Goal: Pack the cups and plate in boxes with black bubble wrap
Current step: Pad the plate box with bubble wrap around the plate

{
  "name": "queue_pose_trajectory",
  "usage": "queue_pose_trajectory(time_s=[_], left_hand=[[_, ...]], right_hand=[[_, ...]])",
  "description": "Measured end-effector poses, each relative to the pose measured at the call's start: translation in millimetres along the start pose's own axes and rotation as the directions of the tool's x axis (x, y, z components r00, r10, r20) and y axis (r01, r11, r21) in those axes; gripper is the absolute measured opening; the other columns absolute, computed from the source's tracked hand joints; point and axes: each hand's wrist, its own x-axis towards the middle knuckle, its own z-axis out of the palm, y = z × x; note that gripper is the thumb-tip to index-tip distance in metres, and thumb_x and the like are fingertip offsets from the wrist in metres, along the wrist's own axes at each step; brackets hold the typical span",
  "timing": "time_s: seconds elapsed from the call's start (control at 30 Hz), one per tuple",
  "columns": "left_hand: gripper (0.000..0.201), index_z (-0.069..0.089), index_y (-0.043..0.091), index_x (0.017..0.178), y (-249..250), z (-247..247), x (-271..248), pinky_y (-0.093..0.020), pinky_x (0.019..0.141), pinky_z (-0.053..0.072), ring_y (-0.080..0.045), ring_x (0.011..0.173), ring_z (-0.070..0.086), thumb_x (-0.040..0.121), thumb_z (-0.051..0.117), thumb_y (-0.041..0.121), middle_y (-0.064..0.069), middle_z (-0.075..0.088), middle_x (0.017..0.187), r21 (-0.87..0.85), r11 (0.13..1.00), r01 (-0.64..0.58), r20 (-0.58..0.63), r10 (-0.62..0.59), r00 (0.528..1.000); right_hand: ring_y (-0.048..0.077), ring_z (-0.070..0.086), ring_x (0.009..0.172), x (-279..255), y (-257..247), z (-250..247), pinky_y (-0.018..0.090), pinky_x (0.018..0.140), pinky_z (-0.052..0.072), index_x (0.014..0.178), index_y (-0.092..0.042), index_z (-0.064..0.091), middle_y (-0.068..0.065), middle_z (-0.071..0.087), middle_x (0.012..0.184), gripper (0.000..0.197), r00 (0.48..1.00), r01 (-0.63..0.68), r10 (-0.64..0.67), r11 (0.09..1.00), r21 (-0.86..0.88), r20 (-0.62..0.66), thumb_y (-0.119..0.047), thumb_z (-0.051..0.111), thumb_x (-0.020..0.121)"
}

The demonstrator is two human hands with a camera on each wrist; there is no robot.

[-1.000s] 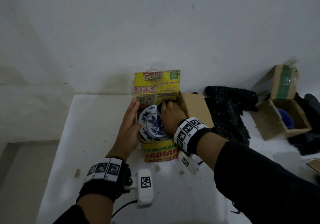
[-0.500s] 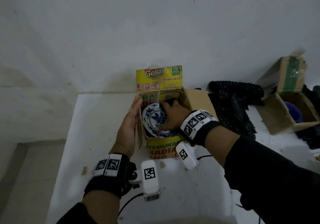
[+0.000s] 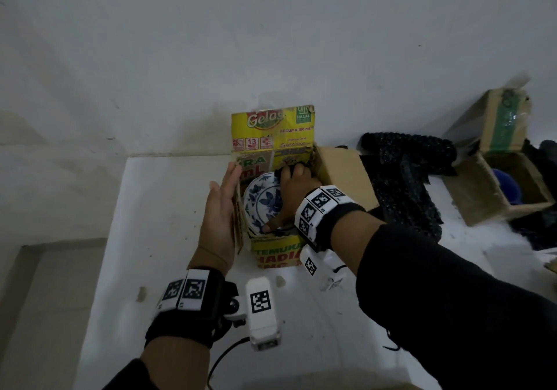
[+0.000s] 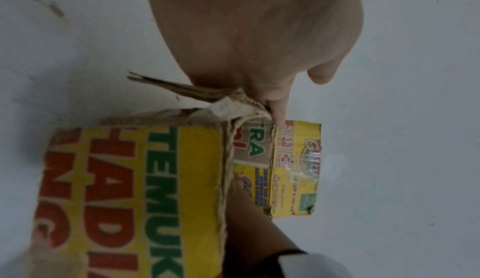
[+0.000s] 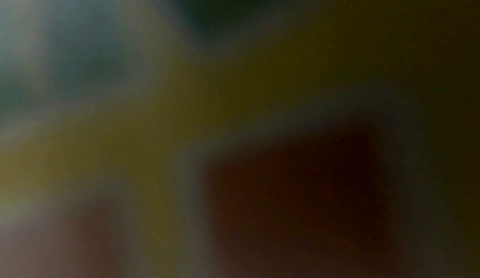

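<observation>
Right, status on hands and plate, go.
Left hand flat against yellow box side flap. Right hand grips plate inside box. Black bubble wrap lies beside, clear.

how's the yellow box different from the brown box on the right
The yellow box carries bright printed lettering; the brown box is plain cardboard with green tape on its flap. The yellow box holds a blue-and-white plate, the brown box something blue. The left hand and right hand are at the yellow box; the brown box is untouched. Both stand open.
</observation>
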Motion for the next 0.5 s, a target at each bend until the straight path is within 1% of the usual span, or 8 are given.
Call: queue_pose_trajectory(time_s=[0.03,0.07,0.1,0.13,0.2,0.3,0.43,0.5], left_hand=[[0.054,0.037,0.016,0.142,-1,2,0,-0.014,0.090,0.047,0.010,0.112,0.053,0.102,0.008,0.038,0.018,0.044,0.138,0.021,1.000,-0.016,-0.005,0.016,1.000],[0.053,0.035,0.013,0.142,-1,4,0,-0.009,0.080,0.048,0.014,0.104,0.055,0.103,0.008,0.035,0.017,0.044,0.136,0.053,0.998,-0.033,-0.012,0.034,0.999],[0.052,0.034,0.010,0.143,-1,6,0,-0.005,0.075,0.048,0.017,0.099,0.056,0.103,0.008,0.032,0.014,0.042,0.137,0.080,0.996,-0.048,-0.018,0.050,0.999],[0.052,0.033,0.008,0.143,-1,7,-1,-0.004,0.073,0.047,0.019,0.097,0.056,0.103,0.008,0.030,0.012,0.040,0.139,0.097,0.993,-0.061,-0.022,0.063,0.998],[0.051,0.032,0.007,0.143,-1,7,-1,-0.003,0.074,0.046,0.019,0.098,0.055,0.104,0.008,0.028,0.010,0.038,0.142,0.112,0.991,-0.070,-0.011,0.072,0.997],[0.051,0.030,0.007,0.144,0,8,-3,-0.002,0.074,0.045,0.020,0.097,0.055,0.103,0.006,0.026,0.014,0.041,0.135,0.130,0.989,-0.063,0.002,0.064,0.998],[0.051,0.028,0.009,0.145,2,8,-4,-0.002,0.076,0.044,0.019,0.106,0.046,0.103,0.006,0.028,0.009,0.028,0.150,0.147,0.988,-0.051,0.014,0.049,0.999],[0.051,0.028,0.009,0.145,4,9,-4,0.000,0.076,0.043,0.022,0.102,0.045,0.103,0.007,0.027,0.008,0.027,0.151,0.146,0.989,-0.037,0.010,0.036,0.999]], right_hand=[[0.038,0.033,0.124,0,0,0,0.049,0.101,0.038,0.142,-0.010,0.016,0.019,0.028,0.136,0.130,1.000,-0.004,0.004,1.000,-0.005,-0.004,-0.080,0.069,0.046],[0.037,0.033,0.124,0,0,0,0.048,0.101,0.037,0.141,-0.009,0.017,0.019,0.028,0.136,0.130,1.000,-0.008,0.008,1.000,-0.006,-0.003,-0.080,0.069,0.046],[0.037,0.033,0.124,1,-1,0,0.048,0.102,0.037,0.141,-0.009,0.018,0.018,0.029,0.136,0.130,1.000,-0.013,0.013,1.000,0.000,0.002,-0.080,0.069,0.046],[0.036,0.033,0.124,1,-1,-1,0.048,0.102,0.037,0.141,-0.009,0.020,0.018,0.029,0.135,0.130,1.000,-0.019,0.019,1.000,0.010,0.006,-0.080,0.070,0.045],[0.036,0.033,0.123,2,0,-4,0.049,0.102,0.036,0.140,-0.008,0.021,0.018,0.029,0.135,0.130,0.999,-0.034,0.034,0.999,0.022,0.015,-0.079,0.071,0.044],[0.038,0.031,0.124,3,0,-9,0.051,0.103,0.034,0.141,-0.007,0.021,0.019,0.027,0.137,0.129,0.998,-0.037,0.037,0.999,0.020,0.046,-0.077,0.073,0.046],[0.039,0.030,0.126,2,-1,-13,0.050,0.104,0.034,0.141,-0.006,0.019,0.021,0.026,0.138,0.129,0.997,-0.056,0.055,0.998,0.019,0.055,-0.074,0.074,0.047],[0.039,0.030,0.126,0,-3,-13,0.050,0.103,0.035,0.141,-0.006,0.019,0.021,0.025,0.139,0.128,0.996,-0.069,0.068,0.997,0.026,0.053,-0.073,0.075,0.048]])
